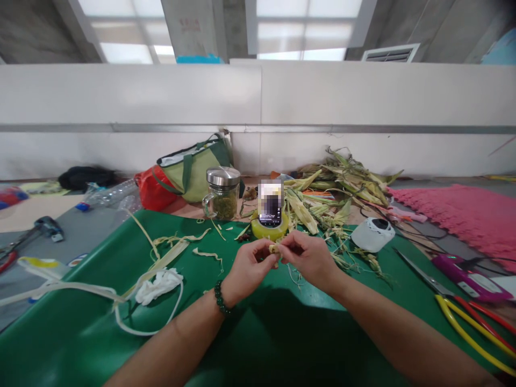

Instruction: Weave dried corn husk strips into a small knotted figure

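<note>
My left hand (250, 266), with a dark green bead bracelet (221, 297) at the wrist, pinches a small pale-yellow piece of corn husk (274, 249). From the other side, the fingertips of my right hand (309, 260) are closed on the same piece, so both hands meet over the green mat (282, 344). Its exact shape is partly covered by my fingers. Just beyond them a phone (270, 209) stands upright at a yellow tape roll (264, 232). Torn husk strips (171, 252) lie to the left, near a crumpled white tissue (160, 286).
Dried corn husks (346, 174) are heaped at the back right. A lidded glass mug (224, 196) and a green bag (197, 164) stand at the back left. Large scissors (437, 287), a white roll (373, 235) and a purple device (471, 278) lie on the right.
</note>
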Available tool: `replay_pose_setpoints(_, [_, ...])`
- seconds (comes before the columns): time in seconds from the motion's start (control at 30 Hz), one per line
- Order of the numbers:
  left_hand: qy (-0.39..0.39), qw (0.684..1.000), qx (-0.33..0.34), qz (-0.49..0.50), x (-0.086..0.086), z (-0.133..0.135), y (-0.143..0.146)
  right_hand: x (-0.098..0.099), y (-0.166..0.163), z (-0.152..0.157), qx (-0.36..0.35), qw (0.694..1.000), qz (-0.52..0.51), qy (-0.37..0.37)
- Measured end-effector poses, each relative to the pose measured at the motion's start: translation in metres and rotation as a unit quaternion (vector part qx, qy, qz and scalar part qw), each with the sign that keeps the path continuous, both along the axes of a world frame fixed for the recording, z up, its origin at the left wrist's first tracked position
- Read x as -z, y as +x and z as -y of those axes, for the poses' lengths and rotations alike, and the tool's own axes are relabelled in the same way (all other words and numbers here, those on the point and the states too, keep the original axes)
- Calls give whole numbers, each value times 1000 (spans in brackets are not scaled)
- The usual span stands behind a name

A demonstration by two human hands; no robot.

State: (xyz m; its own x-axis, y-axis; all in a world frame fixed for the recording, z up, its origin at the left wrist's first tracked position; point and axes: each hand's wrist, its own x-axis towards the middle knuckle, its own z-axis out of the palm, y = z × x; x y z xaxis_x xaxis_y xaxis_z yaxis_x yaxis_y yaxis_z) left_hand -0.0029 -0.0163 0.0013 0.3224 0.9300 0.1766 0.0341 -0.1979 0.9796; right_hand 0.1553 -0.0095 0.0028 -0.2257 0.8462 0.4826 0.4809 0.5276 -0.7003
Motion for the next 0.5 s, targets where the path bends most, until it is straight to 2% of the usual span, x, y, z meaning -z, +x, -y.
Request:
replay_pose_setpoints(0.1, [-5, 1000, -9, -4, 2, -1, 1, 2, 0, -2, -35, 994, -59, -81])
replay_pose_setpoints(0.17, [2, 1000, -22, -7, 2, -1, 2, 2, 1, -2, -40, 991, -71, -103])
replay_pose_setpoints(0.23, [8, 999, -32, -1, 0, 0, 2, 1, 2, -2, -27, 994, -66, -84])
replay_pose_setpoints(0.37, [-16, 998, -40, 40, -5, 0, -1, -9, 10, -7, 43, 995, -85, 5])
replay_pose_setpoints(0.4, [-26, 998, -40, 49, -6, -1, -2, -11, 12, -8, 28, 995, -93, -5])
replay_pose_setpoints(0.5, [-44, 996, -41, 63, -8, -3, -5, -14, 16, -11, -75, 992, -92, -40])
